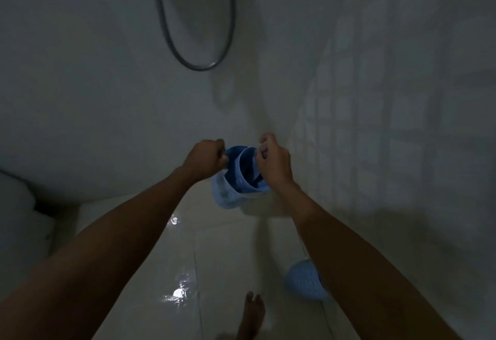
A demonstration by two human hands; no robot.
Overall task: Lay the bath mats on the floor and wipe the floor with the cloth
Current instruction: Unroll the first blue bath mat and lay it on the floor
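A rolled blue bath mat (236,181) hangs in the air in front of me, its curled top edge open like a tube. My left hand (206,158) grips its left edge and my right hand (273,159) pinches its right edge, both fists curled. Below my right forearm a second light-blue mat with a dotted texture (303,282) lies on the glossy wet tiled floor (222,259). No cloth is in view.
A grey shower hose (193,63) loops down the white wall ahead. A tiled wall (389,125) stands close on the right. A white toilet (18,221) sits at the left edge. My bare foot (251,315) stands on the floor near the bottom.
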